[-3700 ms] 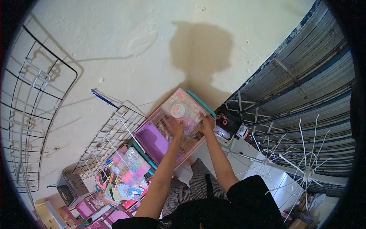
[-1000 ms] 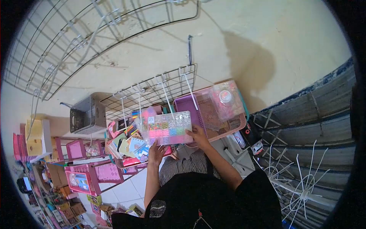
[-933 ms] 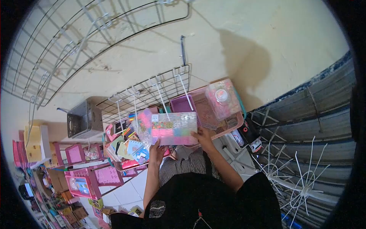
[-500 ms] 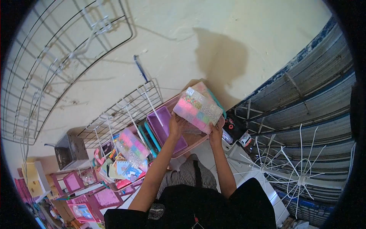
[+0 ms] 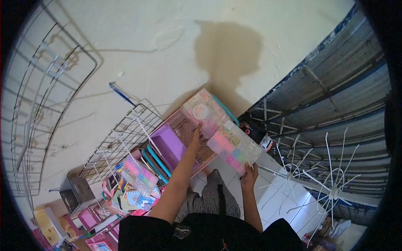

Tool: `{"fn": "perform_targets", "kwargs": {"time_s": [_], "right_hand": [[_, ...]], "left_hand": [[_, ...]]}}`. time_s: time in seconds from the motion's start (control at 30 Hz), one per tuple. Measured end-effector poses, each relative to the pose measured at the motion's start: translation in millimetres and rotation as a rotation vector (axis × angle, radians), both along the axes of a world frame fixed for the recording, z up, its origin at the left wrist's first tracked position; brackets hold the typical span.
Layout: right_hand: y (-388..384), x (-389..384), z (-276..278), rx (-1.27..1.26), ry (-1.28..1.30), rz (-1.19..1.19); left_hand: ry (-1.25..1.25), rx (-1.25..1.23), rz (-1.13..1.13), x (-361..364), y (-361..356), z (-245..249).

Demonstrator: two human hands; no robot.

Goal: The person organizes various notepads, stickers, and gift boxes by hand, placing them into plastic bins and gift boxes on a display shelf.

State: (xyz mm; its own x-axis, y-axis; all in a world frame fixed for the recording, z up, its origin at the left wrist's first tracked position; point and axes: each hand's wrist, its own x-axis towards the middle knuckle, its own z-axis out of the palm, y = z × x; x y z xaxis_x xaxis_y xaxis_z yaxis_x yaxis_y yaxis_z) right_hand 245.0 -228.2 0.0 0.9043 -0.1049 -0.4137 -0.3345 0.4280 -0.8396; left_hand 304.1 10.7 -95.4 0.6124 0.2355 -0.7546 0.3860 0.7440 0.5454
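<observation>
My right hand (image 5: 249,176) grips the lower corner of a clear compartment box of colourful beads (image 5: 234,146), its sections pink, green, blue and pale. The box is tilted over the right end of a pink mesh basket (image 5: 180,126). My left hand (image 5: 196,136) has its fingers stretched out at the near edge of a larger clear box (image 5: 204,109) with pinkish contents and a round clear lid or container on it. That box rests at the basket's far end, against the wall. Beside my left forearm, a purple tray (image 5: 168,144) sits in the basket.
To the left, a white wire rack (image 5: 119,136) stands by a pile of stationery and another bead box (image 5: 139,175). A grey crate (image 5: 76,193) is further left. On the right are a white spoked stand (image 5: 333,193) and a rolling metal shutter (image 5: 347,100).
The bead box has moved right and down, now in my right hand only. My left hand has let go of it and reached to the larger box behind. The view has shifted.
</observation>
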Motion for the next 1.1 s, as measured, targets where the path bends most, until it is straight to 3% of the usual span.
{"fn": "perform_targets", "kwargs": {"time_s": [0.03, 0.27, 0.4, 0.67, 0.83, 0.97, 1.03, 1.1], "right_hand": [[-2.9, -6.6, -0.4, -0.002, 0.010, -0.024], [-13.4, -44.9, -9.0, -0.055, 0.142, -0.043], [-10.7, -55.1, 4.2, -0.088, 0.231, -0.015], [-9.4, -63.6, -13.7, -0.078, 0.219, -0.053], [-5.3, -59.2, -19.1, -0.102, 0.224, -0.051], [3.1, -53.8, -23.8, -0.181, 0.205, -0.021], [11.9, -48.4, -21.1, -0.180, 0.226, 0.011], [19.4, -44.8, -20.5, -0.325, 0.288, 0.091]], "left_hand": [[0.052, -0.037, 0.096, 3.9, -3.2, 6.7], [-0.051, -0.134, -0.070, 7.0, 0.4, 9.8], [-0.051, -0.124, -0.017, 8.9, 1.4, 8.4], [-0.016, -0.199, -0.115, 10.7, 21.6, -14.8], [-0.053, -0.023, -0.163, 13.4, 16.7, 17.8], [0.009, -0.092, -0.129, 19.7, 21.5, -4.8], [-0.271, -0.295, 0.011, 25.3, 17.4, -6.4], [-0.239, -0.269, 0.002, 25.6, 18.7, -4.5]]}}
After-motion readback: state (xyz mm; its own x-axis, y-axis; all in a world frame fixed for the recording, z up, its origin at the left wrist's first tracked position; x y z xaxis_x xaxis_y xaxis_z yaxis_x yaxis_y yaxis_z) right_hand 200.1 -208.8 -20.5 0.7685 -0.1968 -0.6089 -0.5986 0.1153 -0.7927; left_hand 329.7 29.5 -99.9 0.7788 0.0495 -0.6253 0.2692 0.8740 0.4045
